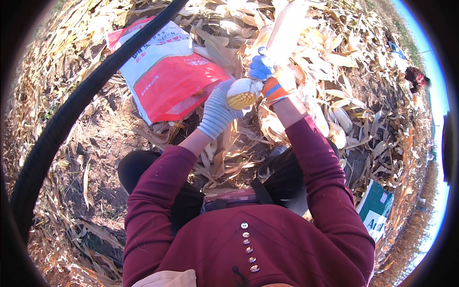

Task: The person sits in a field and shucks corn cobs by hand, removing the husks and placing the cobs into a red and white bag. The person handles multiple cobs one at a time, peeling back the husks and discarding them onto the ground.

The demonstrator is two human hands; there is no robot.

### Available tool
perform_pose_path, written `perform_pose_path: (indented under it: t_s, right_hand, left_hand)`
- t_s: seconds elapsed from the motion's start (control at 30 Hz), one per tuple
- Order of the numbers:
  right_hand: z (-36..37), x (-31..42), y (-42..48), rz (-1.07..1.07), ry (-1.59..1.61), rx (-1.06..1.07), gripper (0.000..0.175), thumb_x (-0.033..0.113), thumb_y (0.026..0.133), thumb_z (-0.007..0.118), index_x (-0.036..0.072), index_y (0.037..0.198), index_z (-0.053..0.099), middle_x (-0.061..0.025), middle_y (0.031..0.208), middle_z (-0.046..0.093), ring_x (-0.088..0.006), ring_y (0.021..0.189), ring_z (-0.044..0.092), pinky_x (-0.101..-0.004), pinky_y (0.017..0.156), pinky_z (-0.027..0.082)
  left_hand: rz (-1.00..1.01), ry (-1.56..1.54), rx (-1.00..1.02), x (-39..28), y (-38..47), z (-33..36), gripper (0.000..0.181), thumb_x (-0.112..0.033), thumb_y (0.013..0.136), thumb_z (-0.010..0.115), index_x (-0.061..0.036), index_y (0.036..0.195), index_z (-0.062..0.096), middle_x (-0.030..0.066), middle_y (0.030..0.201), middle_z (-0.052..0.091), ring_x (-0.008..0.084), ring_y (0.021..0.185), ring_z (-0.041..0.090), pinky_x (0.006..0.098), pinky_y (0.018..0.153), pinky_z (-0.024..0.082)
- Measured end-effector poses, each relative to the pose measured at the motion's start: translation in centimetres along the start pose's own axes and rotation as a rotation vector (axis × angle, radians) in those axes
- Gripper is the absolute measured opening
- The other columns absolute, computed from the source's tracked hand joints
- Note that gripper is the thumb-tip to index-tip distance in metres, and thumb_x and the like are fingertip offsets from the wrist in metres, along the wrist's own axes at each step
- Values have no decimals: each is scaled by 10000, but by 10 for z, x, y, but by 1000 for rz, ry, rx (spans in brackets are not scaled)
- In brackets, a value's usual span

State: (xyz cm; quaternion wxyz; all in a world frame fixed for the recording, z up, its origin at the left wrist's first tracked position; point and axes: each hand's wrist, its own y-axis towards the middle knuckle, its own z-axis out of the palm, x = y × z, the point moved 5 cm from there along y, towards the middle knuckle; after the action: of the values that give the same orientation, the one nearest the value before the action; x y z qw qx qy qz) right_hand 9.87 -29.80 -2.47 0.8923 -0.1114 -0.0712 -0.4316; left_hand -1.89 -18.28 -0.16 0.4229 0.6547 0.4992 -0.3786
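My left hand (217, 109), in a pale striped knit glove, is closed around an ear of corn (243, 99). Yellow kernels show on its lower side, while strong sunlight whitens the upper side. At the ear's right end, my right hand (267, 77) wears a blue and orange glove. Its fingers are curled around the corn husk (256, 86) there; glare hides part of that grip. Just left of my left hand lies a red and white printed plastic sack (172, 86), its near opening showing some corn inside.
Dry corn husks (218, 158) cover the ground around my feet. A husked-looking pale ear (342, 119) lies to the right. Farther right rests a green and white sack (376, 206). A dark curved strap or tube (71, 104) crosses the left side. Someone in dark and red clothing (416, 79) is at far right.
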Motion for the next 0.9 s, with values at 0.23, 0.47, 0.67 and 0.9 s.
perform_pose_path:
  t_s: [0.23,0.47,0.67,0.9]
  right_hand:
    - [27,4,-19,-204,-12,0,183,232,927,411,89,835,479,13,599,410,-96,485,393,-242,450,346]
    - [52,14,-26,-327,-9,69,157,203,920,427,86,829,476,16,598,406,-93,502,405,-234,456,357]
    - [38,17,-24,-246,17,182,177,226,923,439,90,825,494,27,584,398,-79,477,387,-226,443,344]
    - [73,-92,-45,56,-526,-114,251,295,925,463,69,894,569,37,573,410,-65,423,370,-222,357,270]
  left_hand:
    - [-350,-785,24,14,-22,52,640,-91,698,774,-52,1217,401,33,1087,562,131,990,549,263,854,463]
    - [-460,-1036,-48,15,-15,62,583,-74,711,768,-39,1207,463,25,1039,586,120,918,569,247,808,478]
    - [-503,-871,-3,20,-24,57,379,-108,765,720,-70,1105,556,-1,944,590,123,855,559,268,760,468]
    - [-1268,-784,-135,139,-43,63,495,-366,751,717,-50,1096,554,68,931,615,181,813,596,328,682,494]
